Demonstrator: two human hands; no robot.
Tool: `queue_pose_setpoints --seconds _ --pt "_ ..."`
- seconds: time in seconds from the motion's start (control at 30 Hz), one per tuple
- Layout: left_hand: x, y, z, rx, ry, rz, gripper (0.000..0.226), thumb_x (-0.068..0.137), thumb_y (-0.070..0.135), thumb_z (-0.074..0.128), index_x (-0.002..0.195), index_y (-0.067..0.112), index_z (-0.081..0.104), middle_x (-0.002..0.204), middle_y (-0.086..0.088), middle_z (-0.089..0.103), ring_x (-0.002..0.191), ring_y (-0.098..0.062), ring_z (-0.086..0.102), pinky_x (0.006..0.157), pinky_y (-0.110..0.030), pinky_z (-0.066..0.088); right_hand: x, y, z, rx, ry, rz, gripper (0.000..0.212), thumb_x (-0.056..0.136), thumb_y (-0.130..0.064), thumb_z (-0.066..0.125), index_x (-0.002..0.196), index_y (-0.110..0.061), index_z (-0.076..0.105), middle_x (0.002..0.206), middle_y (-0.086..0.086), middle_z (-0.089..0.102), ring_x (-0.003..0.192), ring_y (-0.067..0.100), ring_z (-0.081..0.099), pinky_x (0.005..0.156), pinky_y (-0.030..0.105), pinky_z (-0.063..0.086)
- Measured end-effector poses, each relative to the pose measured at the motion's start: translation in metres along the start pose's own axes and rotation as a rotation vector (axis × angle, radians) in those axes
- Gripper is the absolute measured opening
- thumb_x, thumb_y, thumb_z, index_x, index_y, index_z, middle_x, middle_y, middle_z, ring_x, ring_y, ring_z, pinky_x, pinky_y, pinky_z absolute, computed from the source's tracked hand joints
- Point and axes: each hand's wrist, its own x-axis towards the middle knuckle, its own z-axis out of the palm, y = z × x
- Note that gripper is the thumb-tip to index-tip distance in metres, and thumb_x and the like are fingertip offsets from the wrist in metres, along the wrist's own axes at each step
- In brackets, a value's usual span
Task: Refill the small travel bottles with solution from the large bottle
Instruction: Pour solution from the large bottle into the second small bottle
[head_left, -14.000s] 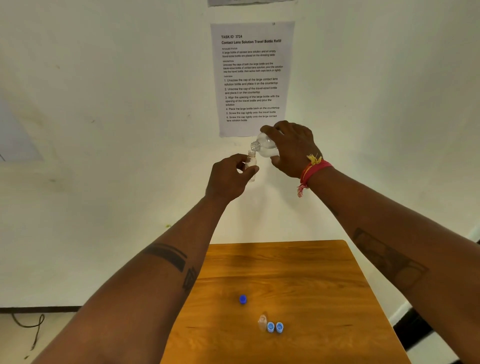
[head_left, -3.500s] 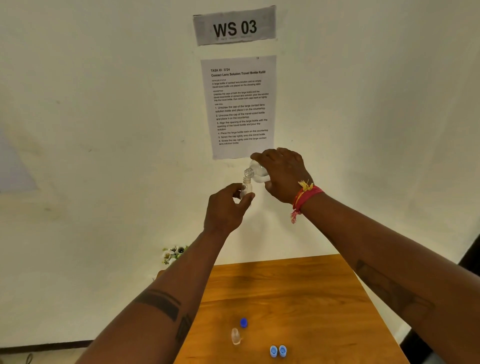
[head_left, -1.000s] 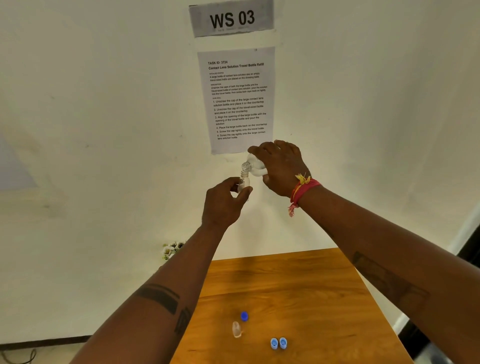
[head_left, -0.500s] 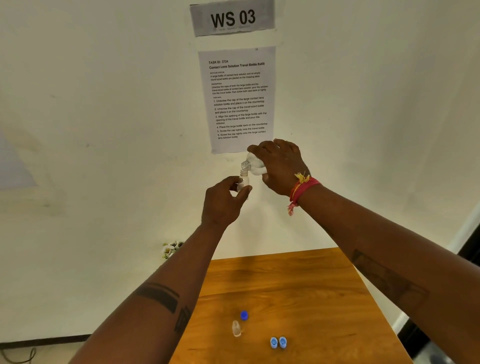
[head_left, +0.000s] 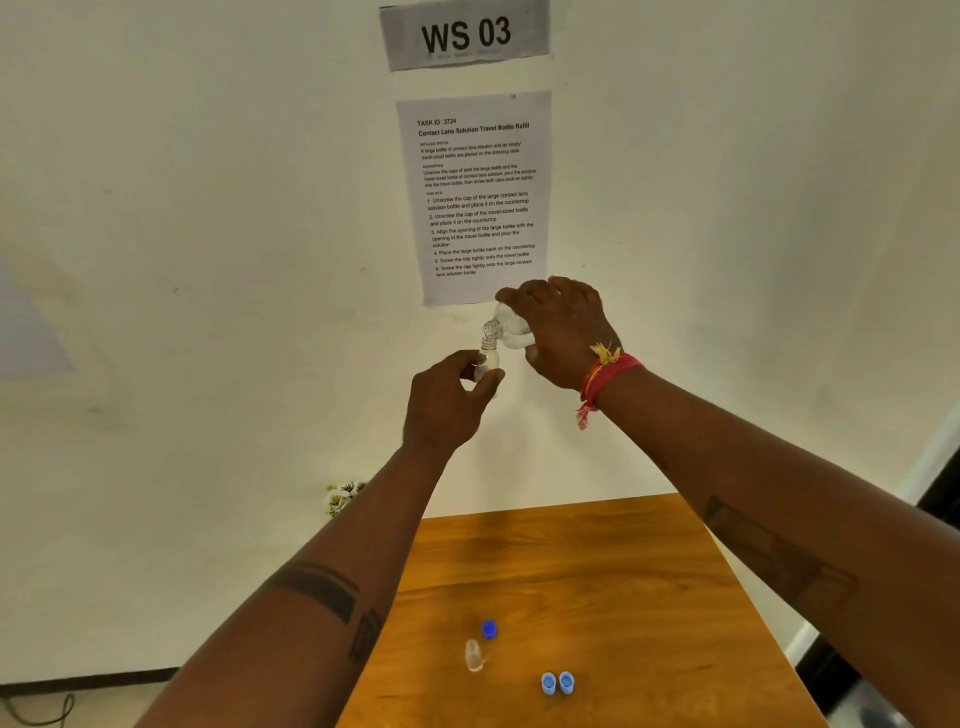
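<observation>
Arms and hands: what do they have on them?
Both arms are bare, with no sleeves. The left arm has dark tattoo bands and a small pattern. The right wrist wears a red string band with yellow threads and a loose frayed end. The right arm has a faint dark tattoo.

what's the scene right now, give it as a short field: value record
left hand: grips small travel bottle, upright, held up in front of the wall
right hand: grips large bottle, tilted, mouth at the small bottle's opening
table: wooden
on table: second small bottle, uncapped; dark blue cap; two light blue caps side by side
wall: task sheet under WS 03 sign
</observation>
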Motion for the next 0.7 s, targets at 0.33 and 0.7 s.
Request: queue_pose_setpoints --seconds 0.33,0.7 --pt "-0.0006 -0.0004 -0.0002 0.005 0.004 -0.002 0.033 0.088 0.046 0.073 0.112 0.023 0.072 0.093 0.014 0.074 0.07 0.017 0.058 0.069 0.002 0.036 -0.0012 -0.0019 -0.0014 0.021 0.009 0.003 0.071 0.08 -0.022 0.067 0.147 -0.029 0.044 0.137 -0.003 0.055 0.13 0.032 0.049 0.112 0.045 0.033" --pt "0.0025 -0.0012 -0.0031 -0.01 0.026 -0.003 0.033 0.088 0.045 0.074 0.113 0.023 0.072 0.077 0.029 0.064 0.072 0.019 0.057 0.07 0.002 0.035 -0.0025 -0.0065 0.001 0.164 -0.026 0.108 0.073 0.077 -0.03 0.073 0.145 -0.03 0.044 0.133 -0.001 0.059 0.115 0.033 0.059 0.104 0.046 0.041"
